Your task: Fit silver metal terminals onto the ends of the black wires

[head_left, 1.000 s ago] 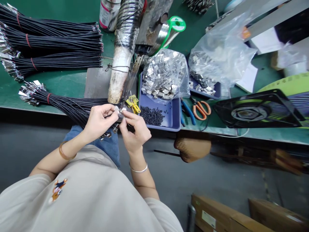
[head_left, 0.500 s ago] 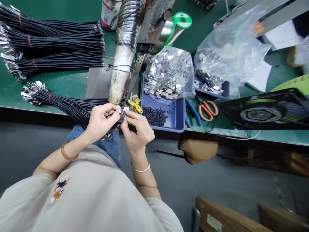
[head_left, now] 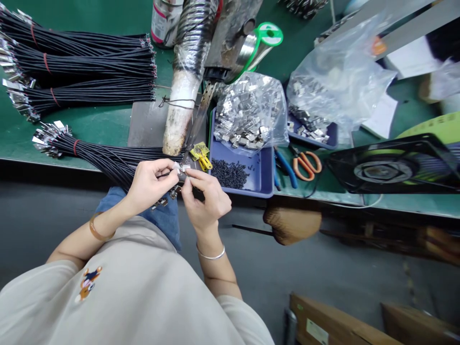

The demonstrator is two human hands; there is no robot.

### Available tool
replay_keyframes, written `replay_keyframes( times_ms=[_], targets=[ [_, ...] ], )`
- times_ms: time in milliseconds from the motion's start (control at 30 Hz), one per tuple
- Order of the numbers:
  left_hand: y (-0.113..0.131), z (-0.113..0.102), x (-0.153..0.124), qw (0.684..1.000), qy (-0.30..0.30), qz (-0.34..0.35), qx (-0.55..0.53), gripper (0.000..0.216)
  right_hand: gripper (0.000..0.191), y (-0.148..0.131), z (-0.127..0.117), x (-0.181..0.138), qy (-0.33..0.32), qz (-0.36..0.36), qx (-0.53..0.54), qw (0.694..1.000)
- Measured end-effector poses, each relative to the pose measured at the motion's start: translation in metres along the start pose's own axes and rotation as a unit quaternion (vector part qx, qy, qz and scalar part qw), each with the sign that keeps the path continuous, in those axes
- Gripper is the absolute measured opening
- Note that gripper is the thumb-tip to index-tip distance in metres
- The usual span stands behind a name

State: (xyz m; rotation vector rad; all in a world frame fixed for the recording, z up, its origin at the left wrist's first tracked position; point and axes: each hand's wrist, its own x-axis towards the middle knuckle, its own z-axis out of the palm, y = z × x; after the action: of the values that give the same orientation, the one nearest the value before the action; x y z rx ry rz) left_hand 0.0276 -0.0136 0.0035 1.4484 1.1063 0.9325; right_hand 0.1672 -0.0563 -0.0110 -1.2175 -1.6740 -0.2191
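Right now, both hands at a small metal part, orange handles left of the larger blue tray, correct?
Wrong side: head view shows orange handles right of the larger blue tray. Left hand and right hand are at a small metal part.

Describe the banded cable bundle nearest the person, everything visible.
The cable bundle is many thin black cables, smooth like plastic or rubber, with silver, metal-looking ends clustered at the left. A red band wraps it near those ends. It lies on the green table along the front edge, running right; some cables slant toward the person and over the edge. The left hand hides part of it; whether they touch, I can't tell.
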Motion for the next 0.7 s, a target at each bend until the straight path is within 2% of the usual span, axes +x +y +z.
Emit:
replay_keyframes(
  times_ms=[100, 167, 233, 500, 700],
  targets=[
    [0.0, -0.001, -0.002, 1.0, -0.002, 0.007, 0.002, 0.019, 0.013, -0.002, -0.001, 0.002, -0.008, 0.095, 0.048, 0.994],
    [-0.001, -0.001, -0.002, 1.0, 0.009, 0.029, 0.007, 0.02, 0.01, -0.003, -0.001, 0.002, -0.029, 0.176, 0.102, 0.979],
    [-0.002, -0.001, -0.002, 0.998, 0.024, 0.058, 0.021, 0.02, 0.009, -0.004, -0.002, 0.002, -0.047, 0.222, 0.133, 0.965],
    [-0.007, 0.003, 0.004, 0.992, 0.068, 0.1, 0.042, 0.018, 0.011, -0.001, -0.007, 0.008, -0.073, 0.224, 0.139, 0.962],
    [-0.003, 0.006, 0.006, 0.993, 0.079, 0.08, 0.024, 0.018, 0.011, 0.001, -0.006, 0.013, -0.078, 0.219, 0.144, 0.962]
  ],
)
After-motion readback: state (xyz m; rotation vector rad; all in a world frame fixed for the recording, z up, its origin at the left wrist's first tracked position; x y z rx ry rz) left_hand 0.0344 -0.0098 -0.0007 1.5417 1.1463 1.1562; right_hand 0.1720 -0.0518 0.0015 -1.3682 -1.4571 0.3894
